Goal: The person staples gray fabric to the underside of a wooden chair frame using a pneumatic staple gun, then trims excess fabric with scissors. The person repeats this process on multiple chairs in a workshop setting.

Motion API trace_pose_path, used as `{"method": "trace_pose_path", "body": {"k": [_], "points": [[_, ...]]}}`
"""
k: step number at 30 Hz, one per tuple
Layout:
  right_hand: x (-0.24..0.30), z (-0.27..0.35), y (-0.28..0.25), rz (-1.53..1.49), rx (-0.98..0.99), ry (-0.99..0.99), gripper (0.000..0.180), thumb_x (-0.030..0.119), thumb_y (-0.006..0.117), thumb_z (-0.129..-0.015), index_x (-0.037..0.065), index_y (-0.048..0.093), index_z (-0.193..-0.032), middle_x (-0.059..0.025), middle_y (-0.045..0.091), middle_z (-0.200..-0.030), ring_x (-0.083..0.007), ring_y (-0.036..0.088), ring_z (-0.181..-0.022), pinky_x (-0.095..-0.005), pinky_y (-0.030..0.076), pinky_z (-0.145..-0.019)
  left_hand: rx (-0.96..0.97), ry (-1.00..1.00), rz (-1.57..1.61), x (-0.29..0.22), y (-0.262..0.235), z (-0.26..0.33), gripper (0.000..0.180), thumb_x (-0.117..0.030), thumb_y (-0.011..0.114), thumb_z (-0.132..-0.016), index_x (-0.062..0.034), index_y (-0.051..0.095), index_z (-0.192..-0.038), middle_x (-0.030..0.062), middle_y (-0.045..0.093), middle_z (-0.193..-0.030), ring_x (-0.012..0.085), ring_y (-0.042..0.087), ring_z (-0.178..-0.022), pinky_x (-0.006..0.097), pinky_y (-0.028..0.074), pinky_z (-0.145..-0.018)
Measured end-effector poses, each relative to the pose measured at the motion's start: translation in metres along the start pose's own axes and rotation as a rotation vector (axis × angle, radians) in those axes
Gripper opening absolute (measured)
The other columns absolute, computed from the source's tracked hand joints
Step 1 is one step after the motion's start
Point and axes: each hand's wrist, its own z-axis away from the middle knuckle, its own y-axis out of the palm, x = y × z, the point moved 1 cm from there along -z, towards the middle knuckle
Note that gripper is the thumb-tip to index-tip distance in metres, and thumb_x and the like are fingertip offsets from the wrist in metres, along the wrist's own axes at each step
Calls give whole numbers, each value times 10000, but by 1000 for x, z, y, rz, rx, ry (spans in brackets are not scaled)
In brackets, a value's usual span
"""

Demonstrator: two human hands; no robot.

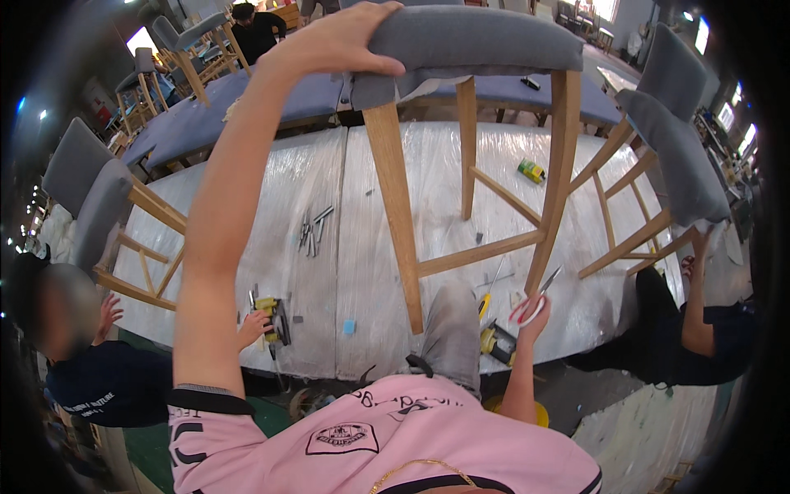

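Grey padded chair [477, 37] is upright, right in front of the person, wooden legs pointing down over the plastic-covered desk [374, 255]. Can't tell if all its feet touch.

Left hand [350, 39]: on the left end of the chair's padding, fingers over the top, thumb down the near face. Grip is spread wide but has hold of the padding.

Right hand [535, 319]: low, near the desk edge. Grip is closed round the red-and-white handles of the scissors [527, 310], blades pointing up and away.

Yellow cutter [484, 306] and a nail gun [498, 342] lie left of the right hand. Blue block [350, 327] and loose metal strips [313, 232] further left. Green can [531, 170] sits beyond the chair legs.
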Motion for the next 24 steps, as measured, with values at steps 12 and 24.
{"method": "trace_pose_path", "body": {"k": [12,24], "points": [[-223,-20,76,355,137,386,631,420,737,-898,-14,602,-1337,-261,687,-1232,-407,674,-1128,-445,513,-991,114,-205,-369,20,30,-70,1019,-369,830,-774,-88,270,-1579,262,496,-1426,441,533,-1313,498,500,-1081],[-238,134,-11,22,741,1009,400,380,720,-947,-3,707,-1061,-126,730,-969,-278,708,-830,-449,602,-700,-97,-243,-488,22,57,-66,984,-319,859,-736,-128,328,-1542,238,531,-1386,464,559,-1281,599,526,-974]]}}
